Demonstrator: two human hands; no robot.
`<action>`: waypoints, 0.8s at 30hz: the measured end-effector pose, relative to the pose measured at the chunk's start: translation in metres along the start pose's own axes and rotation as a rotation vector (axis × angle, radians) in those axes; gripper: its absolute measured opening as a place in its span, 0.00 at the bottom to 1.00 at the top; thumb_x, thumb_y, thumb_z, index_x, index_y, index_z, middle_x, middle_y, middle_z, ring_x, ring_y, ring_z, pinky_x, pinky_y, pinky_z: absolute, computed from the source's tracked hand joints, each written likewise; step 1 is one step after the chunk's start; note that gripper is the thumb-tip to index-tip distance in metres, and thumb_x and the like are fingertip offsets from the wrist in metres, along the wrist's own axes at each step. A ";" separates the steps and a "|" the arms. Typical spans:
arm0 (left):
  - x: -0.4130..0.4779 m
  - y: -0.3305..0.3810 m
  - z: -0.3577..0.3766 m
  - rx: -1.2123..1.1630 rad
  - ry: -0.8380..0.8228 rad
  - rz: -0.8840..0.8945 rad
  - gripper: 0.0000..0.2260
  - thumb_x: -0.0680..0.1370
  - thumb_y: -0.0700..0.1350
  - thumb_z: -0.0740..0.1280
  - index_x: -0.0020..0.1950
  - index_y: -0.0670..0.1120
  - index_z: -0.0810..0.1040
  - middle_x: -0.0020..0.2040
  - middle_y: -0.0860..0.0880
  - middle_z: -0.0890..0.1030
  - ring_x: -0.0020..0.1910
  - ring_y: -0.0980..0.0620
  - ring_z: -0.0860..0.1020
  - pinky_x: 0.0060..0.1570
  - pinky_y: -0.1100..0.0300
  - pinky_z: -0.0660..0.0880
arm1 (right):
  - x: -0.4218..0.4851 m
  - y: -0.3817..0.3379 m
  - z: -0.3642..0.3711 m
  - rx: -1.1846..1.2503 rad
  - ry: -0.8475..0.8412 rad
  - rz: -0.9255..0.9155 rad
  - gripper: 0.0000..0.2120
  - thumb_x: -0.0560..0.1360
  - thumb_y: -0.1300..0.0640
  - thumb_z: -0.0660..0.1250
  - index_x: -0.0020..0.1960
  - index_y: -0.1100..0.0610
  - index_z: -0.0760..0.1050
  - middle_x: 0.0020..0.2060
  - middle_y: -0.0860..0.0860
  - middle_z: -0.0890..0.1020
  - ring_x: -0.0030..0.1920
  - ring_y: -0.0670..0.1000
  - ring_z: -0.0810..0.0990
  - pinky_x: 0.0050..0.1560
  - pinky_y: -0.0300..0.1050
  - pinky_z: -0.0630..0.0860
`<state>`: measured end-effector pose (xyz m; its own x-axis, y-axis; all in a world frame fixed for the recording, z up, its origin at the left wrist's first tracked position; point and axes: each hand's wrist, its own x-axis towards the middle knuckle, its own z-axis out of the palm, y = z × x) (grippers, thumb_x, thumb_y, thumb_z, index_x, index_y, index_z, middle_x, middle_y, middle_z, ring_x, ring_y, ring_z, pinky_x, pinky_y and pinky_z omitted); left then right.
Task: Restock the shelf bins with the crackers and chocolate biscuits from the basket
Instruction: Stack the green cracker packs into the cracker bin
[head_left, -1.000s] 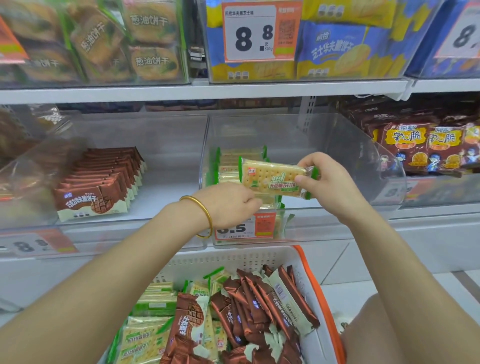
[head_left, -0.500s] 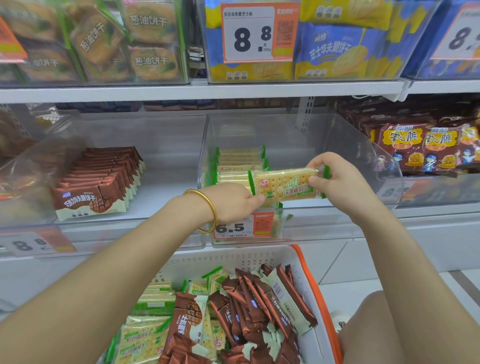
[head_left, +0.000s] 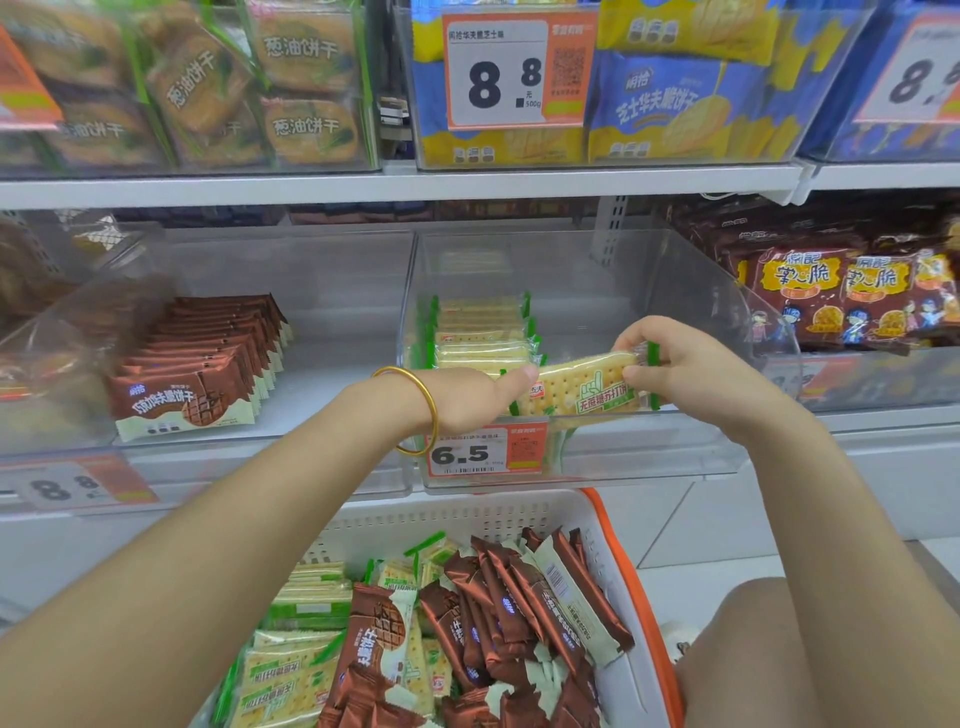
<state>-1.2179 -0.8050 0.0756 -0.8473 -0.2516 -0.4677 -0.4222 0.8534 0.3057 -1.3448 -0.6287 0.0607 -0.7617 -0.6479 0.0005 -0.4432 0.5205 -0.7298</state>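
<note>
Two white shelves show. The upper shelf (head_left: 363, 184) carries clear bins side by side: one (head_left: 322, 156) with green-edged biscuit packs, the next (head_left: 675, 150) with blue and yellow packs and an 8.8 tag (head_left: 514, 73) on its front. The lower shelf (head_left: 893, 418) carries three more clear bins touching each other: the left bin (head_left: 311, 270) holds a row of chocolate biscuits (head_left: 197, 374) standing on edge, the middle bin (head_left: 597, 280) a row of crackers (head_left: 478, 332) at its left side, the right bin (head_left: 883, 379) brown snack packs (head_left: 841, 296).
</note>
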 end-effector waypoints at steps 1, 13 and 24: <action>0.001 -0.001 -0.001 -0.011 -0.005 0.001 0.39 0.78 0.65 0.36 0.68 0.42 0.73 0.71 0.43 0.69 0.70 0.45 0.66 0.72 0.50 0.57 | 0.001 -0.002 0.000 -0.011 -0.010 -0.006 0.07 0.77 0.64 0.63 0.52 0.54 0.73 0.43 0.50 0.77 0.41 0.51 0.75 0.39 0.46 0.73; -0.008 -0.010 -0.005 -0.063 0.029 -0.009 0.29 0.81 0.62 0.45 0.52 0.43 0.78 0.52 0.44 0.77 0.54 0.46 0.75 0.57 0.55 0.69 | 0.003 -0.017 0.016 -0.202 -0.098 -0.128 0.10 0.74 0.63 0.68 0.48 0.48 0.75 0.44 0.45 0.77 0.42 0.46 0.78 0.43 0.44 0.77; -0.007 -0.015 0.004 0.158 0.338 0.210 0.14 0.81 0.41 0.58 0.64 0.48 0.76 0.62 0.49 0.78 0.61 0.51 0.74 0.58 0.62 0.67 | 0.007 -0.030 0.035 -0.139 -0.177 -0.099 0.06 0.77 0.57 0.66 0.45 0.56 0.80 0.40 0.47 0.81 0.44 0.52 0.80 0.46 0.46 0.80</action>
<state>-1.2046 -0.8140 0.0710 -0.9787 -0.1776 -0.1025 -0.1966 0.9549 0.2226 -1.3206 -0.6683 0.0586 -0.6220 -0.7806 -0.0608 -0.5819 0.5129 -0.6312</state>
